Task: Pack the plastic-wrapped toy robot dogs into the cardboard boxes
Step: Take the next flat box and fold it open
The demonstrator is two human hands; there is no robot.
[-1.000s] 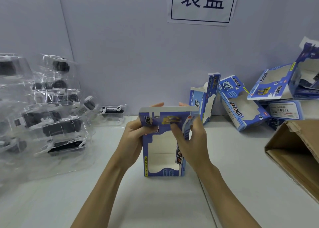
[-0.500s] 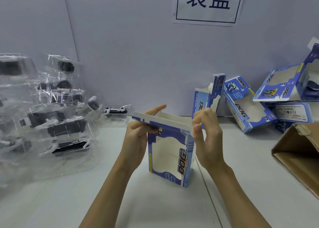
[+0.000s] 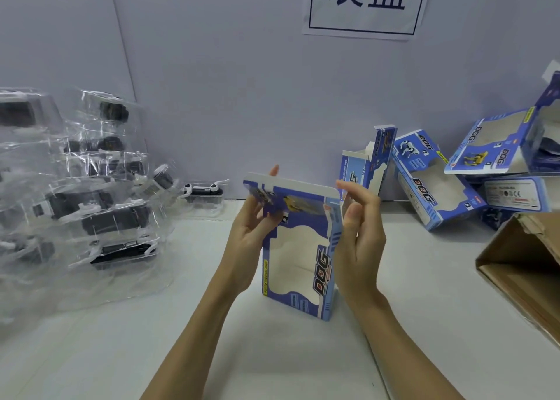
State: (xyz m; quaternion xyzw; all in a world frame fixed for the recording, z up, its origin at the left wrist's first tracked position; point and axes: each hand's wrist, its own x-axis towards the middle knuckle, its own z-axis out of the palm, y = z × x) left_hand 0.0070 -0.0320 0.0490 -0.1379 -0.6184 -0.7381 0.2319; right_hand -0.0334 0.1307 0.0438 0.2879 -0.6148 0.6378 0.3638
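both forearms are bare to the frame's lower edge, no sleeves; the left hand (image 3: pixel 247 242) and right hand (image 3: pixel 360 242) are bare.

box (image 3: pixel 298 248): glossy printed card | wrappers (image 3: pixel 75 193): clear shiny plastic | carton (image 3: pixel 524 266): matt brown cardboard
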